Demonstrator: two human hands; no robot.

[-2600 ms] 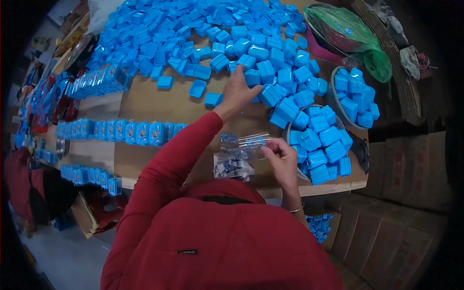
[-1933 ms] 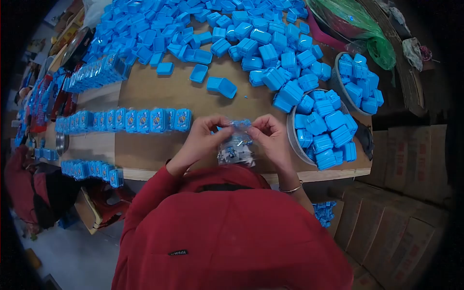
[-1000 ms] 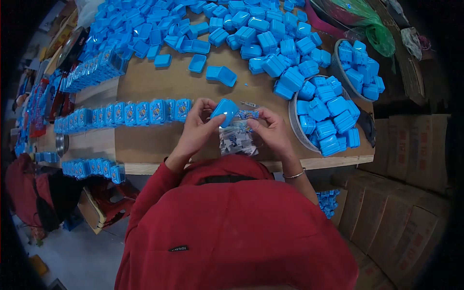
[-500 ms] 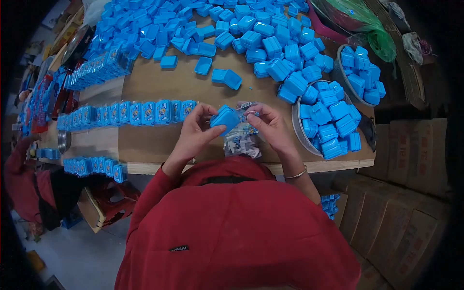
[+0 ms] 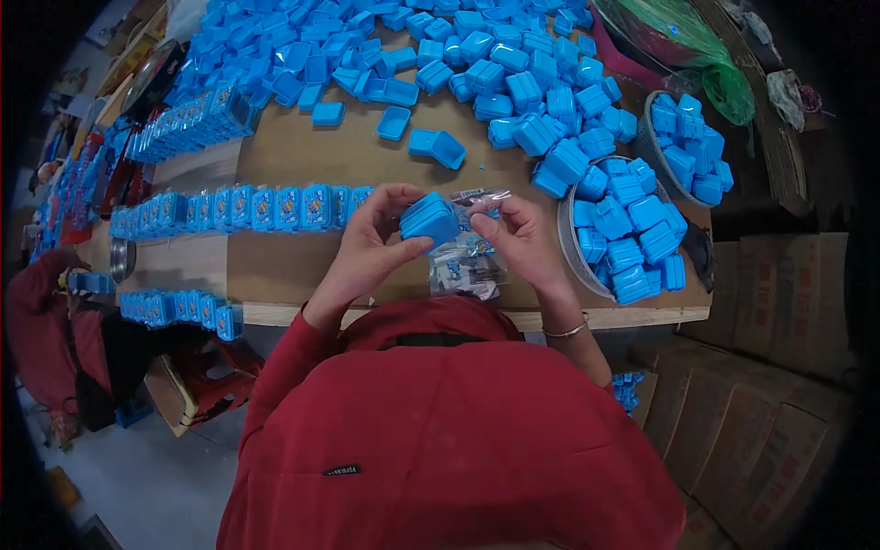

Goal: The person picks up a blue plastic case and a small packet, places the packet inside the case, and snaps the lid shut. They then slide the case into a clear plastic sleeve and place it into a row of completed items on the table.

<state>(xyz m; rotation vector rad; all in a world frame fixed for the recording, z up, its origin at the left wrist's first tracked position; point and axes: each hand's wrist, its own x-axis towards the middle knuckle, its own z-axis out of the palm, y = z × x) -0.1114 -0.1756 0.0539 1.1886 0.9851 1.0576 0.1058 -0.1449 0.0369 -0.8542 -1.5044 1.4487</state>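
Observation:
A small blue plastic box is held between the thumb and fingers of my left hand, above the front part of the table. Just right of it, my right hand pinches a clear printed plastic bag by its edge. Beneath the hands, more clear printed bags lie in a pile near the table edge. To the left runs a row of blue boxes with printed fronts.
Loose blue boxes heap across the table's back. Two tubs of boxes stand right. Cardboard boxes are stacked lower right. A person in red is at far left, near a metal bowl.
The blue box in my left hand has turned slightly, showing more of its side. The bag edge in my right hand has shifted and spread a little. The whole view has moved slightly.

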